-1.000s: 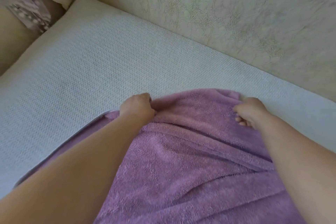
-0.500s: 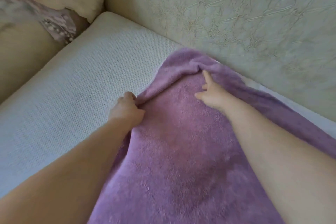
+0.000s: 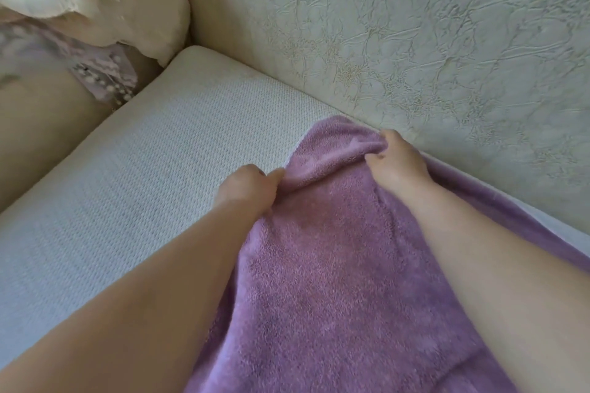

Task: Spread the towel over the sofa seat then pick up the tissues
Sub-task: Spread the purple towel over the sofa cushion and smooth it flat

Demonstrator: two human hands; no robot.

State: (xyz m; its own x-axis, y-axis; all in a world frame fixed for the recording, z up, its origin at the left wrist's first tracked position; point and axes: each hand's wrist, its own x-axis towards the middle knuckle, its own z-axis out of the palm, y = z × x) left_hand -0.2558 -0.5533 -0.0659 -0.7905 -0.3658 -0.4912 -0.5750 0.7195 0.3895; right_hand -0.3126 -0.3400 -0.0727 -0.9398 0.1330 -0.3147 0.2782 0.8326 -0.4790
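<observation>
Towel (image 3: pixel 335 265) on the seat (image 3: pixel 143 185), its far edge bunched into a soft ridge between the two hands. Left of the left hand (image 3: pixel 245 191) and its fingers, bare woven seat runs wide as far as the armrest (image 3: pixel 38 124). Just beyond the fingers of the right hand (image 3: pixel 396 166) the backrest (image 3: pixel 415 41) rises, so the towel's far corner lies close against the back seam. Right of those fingers, the towel edge follows the seam, with a thin strip of seat showing beside it.

Well beyond and left of the left fingers, a pale cushion (image 3: pixel 143 3) fills the sofa corner above a patterned cloth (image 3: pixel 105 76) draped on the armrest; both lie apart from the towel.

Both forearms reach forward, the left along the towel's left edge, the right over the towel. The left fingers are curled, thumb and fingertips pinching the towel edge. The right fingers are curled, gripping the bunched far edge.
</observation>
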